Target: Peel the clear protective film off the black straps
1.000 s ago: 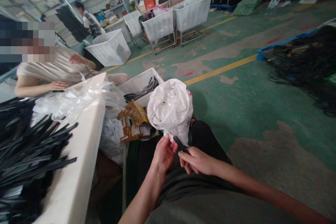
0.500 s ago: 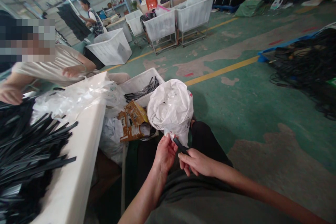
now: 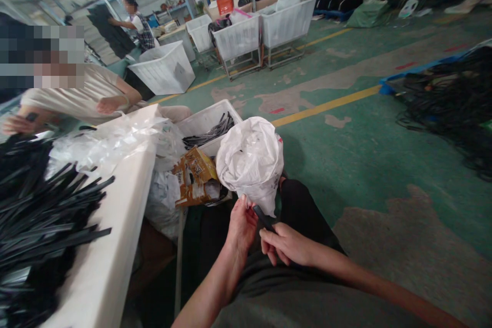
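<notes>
My right hand (image 3: 286, 242) is closed around a short, flat black strip (image 3: 263, 218), whose far end points up and left toward my other hand. My left hand (image 3: 243, 218) is closed in a pinch at that end; what lies between its fingertips is too small to make out. Just beyond both hands stands a white sack (image 3: 249, 156) with a rolled-open rim and crumpled clear plastic inside. On the white table (image 3: 126, 184) to my left lies a large heap of black strips (image 3: 49, 230).
Clear plastic bags (image 3: 115, 138) lie on the table's far end. A white bin (image 3: 184, 125) of black strips and a torn brown carton (image 3: 196, 177) stand left of the sack. A co-worker (image 3: 80, 87) sits across the table. Black cords fill a blue-edged tray (image 3: 388, 86) at right.
The black strip in my right hand has shifted slightly, its tip staying by my left fingers. The co-worker's hand at far left has lifted from the heap, holding a dark piece.
</notes>
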`<act>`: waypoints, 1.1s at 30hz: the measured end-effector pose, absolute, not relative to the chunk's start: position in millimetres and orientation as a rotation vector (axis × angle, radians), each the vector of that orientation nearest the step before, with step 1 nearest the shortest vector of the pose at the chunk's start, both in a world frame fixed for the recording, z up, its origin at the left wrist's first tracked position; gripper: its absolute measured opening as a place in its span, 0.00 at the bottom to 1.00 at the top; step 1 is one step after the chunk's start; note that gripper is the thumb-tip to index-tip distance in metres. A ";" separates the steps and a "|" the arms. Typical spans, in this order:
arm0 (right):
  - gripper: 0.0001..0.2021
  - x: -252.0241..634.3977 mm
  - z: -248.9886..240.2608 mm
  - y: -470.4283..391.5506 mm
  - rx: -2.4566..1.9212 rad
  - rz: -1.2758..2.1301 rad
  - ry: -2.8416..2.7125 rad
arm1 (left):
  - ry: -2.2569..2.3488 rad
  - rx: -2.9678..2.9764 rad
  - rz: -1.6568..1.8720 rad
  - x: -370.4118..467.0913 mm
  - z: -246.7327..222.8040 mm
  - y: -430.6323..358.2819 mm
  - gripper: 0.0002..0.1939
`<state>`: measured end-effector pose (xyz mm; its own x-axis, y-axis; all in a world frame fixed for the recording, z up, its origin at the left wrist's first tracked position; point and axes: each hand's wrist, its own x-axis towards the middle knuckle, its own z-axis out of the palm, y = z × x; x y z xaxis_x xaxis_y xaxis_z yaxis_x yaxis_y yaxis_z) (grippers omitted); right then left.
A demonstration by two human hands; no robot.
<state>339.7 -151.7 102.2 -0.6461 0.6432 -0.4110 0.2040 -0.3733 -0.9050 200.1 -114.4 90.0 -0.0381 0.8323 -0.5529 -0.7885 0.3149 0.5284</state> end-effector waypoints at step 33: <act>0.30 338.2 87.3 -146.6 -0.976 2.409 -1.236 | 1.026 0.156 1.242 208.7 87.6 -131.6 0.16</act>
